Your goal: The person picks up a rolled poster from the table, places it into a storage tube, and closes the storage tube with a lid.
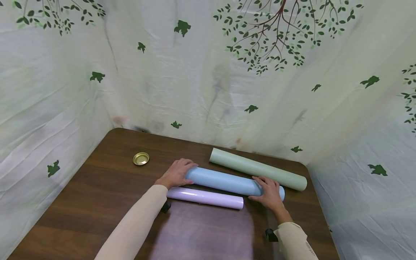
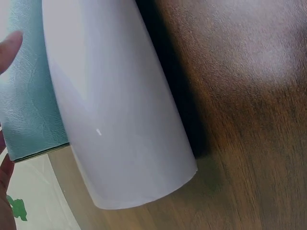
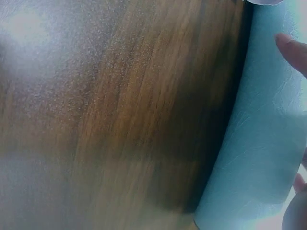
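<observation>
Lilac roll (image 1: 204,198) nearest, touching blue roll (image 1: 224,181) behind. Blue roll's long axis left-right; left hand (image 1: 176,173) and right hand (image 1: 268,193) curled over opposite ends.

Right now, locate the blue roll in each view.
Head: blue roll mid-table, a hand on each end.
Left wrist: its end at the left edge, beside the lilac roll.
Right wrist: along the right side.
Shared landmark: the brown table.

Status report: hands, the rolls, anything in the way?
Left hand and right hand grip blue paper roll at its ends. Lilac paper roll alongside. Green paper roll behind.
</observation>
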The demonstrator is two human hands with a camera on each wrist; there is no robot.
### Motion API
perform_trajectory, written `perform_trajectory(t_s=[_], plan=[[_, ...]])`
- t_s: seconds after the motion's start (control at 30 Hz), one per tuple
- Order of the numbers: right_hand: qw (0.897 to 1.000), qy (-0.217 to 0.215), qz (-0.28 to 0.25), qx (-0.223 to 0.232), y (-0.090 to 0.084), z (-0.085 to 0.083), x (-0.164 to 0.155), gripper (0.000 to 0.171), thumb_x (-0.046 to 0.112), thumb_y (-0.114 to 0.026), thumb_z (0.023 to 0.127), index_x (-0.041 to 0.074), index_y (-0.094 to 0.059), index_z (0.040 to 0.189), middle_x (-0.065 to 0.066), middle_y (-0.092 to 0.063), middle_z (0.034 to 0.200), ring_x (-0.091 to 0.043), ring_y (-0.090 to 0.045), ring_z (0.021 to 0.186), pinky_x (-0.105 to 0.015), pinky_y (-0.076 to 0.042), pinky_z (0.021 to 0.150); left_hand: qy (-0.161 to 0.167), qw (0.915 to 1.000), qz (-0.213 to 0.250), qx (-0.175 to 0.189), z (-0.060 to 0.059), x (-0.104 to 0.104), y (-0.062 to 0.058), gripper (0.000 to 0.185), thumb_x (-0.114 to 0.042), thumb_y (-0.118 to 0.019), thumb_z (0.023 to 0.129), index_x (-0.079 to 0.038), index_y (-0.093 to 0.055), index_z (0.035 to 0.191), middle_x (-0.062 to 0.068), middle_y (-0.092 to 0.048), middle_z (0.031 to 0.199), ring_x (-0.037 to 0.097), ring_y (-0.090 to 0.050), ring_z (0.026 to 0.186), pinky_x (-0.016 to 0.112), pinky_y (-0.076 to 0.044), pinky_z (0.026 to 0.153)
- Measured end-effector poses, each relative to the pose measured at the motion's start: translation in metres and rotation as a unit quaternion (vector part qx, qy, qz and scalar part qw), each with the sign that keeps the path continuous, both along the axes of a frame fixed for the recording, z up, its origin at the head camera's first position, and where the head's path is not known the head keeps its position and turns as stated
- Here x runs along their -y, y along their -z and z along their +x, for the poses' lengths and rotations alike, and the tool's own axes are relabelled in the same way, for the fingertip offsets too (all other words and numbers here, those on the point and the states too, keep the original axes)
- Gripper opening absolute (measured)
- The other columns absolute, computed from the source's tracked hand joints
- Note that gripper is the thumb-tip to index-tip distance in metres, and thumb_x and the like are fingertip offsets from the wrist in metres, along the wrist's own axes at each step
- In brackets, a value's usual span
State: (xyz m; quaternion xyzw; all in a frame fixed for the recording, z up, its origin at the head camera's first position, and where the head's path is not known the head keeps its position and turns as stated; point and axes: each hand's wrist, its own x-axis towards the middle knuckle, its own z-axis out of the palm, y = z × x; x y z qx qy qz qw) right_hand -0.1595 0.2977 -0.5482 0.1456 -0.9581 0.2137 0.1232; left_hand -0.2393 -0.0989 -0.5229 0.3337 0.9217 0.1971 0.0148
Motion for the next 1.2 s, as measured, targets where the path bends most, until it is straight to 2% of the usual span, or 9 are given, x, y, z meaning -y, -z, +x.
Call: perform_trajectory(t_s=[0.33, 0.53, 0.73, 0.9, 1.07, 1.2], plan=[[1.000, 0.002, -0.021, -0.013, -0.006, 0.001, -0.004, 0.078, 0.031, -0.090, 0.060, 0.008, -0.061, 0.128, -0.019, -0.057, 0.120, -0.042, -0.049, 0.112, -0.060, -0.026, 0.090, -0.001, 0.9974, 0.069, 0.022, 0.002, -0.002, -0.007, 0.063, -0.035, -0.079, 0.080, -0.012, -0.056, 0.134, 0.009, -0.054, 0.131, 0.030, -0.043, 0.126, 0.053, -0.030, 0.106], [0.999, 0.005, -0.039, 0.002, -0.010, 0.001, -0.003, 0.074, 0.029, -0.088, 0.064, 0.007, -0.061, 0.128, -0.021, -0.056, 0.122, -0.044, -0.048, 0.113, -0.061, -0.025, 0.091, 0.014, 0.9955, 0.093, 0.011, 0.008, 0.001, -0.011, 0.063, -0.034, -0.079, 0.079, -0.010, -0.057, 0.132, 0.009, -0.057, 0.127, 0.031, -0.045, 0.123, 0.056, -0.033, 0.102], [0.999, 0.001, -0.053, -0.003, -0.016, 0.001, -0.004, 0.066, 0.026, -0.086, 0.067, 0.005, -0.062, 0.126, -0.021, -0.057, 0.120, -0.043, -0.050, 0.113, -0.062, -0.028, 0.088, 0.013, 0.9945, 0.104, 0.006, 0.022, 0.008, -0.012, 0.063, -0.039, -0.078, 0.079, -0.013, -0.057, 0.132, 0.005, -0.058, 0.126, 0.029, -0.047, 0.122, 0.054, -0.035, 0.101], [0.997, 0.006, -0.077, 0.014, -0.025, -0.002, -0.013, 0.064, 0.024, -0.084, 0.073, 0.005, -0.060, 0.129, -0.020, -0.057, 0.124, -0.042, -0.049, 0.116, -0.065, -0.027, 0.089, 0.014, 0.9893, 0.145, 0.011, 0.036, 0.016, -0.012, 0.063, -0.037, -0.080, 0.077, -0.010, -0.059, 0.130, 0.006, -0.058, 0.126, 0.030, -0.049, 0.120, 0.055, -0.035, 0.101], [0.995, 0.026, -0.091, 0.040, -0.034, -0.006, -0.028, 0.066, 0.025, -0.081, 0.076, 0.004, -0.056, 0.134, -0.022, -0.054, 0.128, -0.044, -0.045, 0.120, -0.068, -0.022, 0.093, 0.012, 0.9826, 0.185, -0.012, 0.048, 0.027, -0.007, 0.060, -0.033, -0.083, 0.073, -0.009, -0.062, 0.125, 0.005, -0.061, 0.121, 0.030, -0.051, 0.116, 0.053, -0.037, 0.098], [0.993, 0.041, -0.093, 0.053, -0.040, -0.012, -0.041, 0.067, 0.025, -0.080, 0.077, 0.004, -0.054, 0.135, -0.025, -0.052, 0.131, -0.044, -0.043, 0.122, -0.070, -0.021, 0.093, 0.006, 0.9793, 0.200, -0.034, 0.057, 0.037, 0.000, 0.058, -0.031, -0.084, 0.071, -0.008, -0.064, 0.120, 0.005, -0.064, 0.116, 0.028, -0.053, 0.112, 0.050, -0.039, 0.095]])
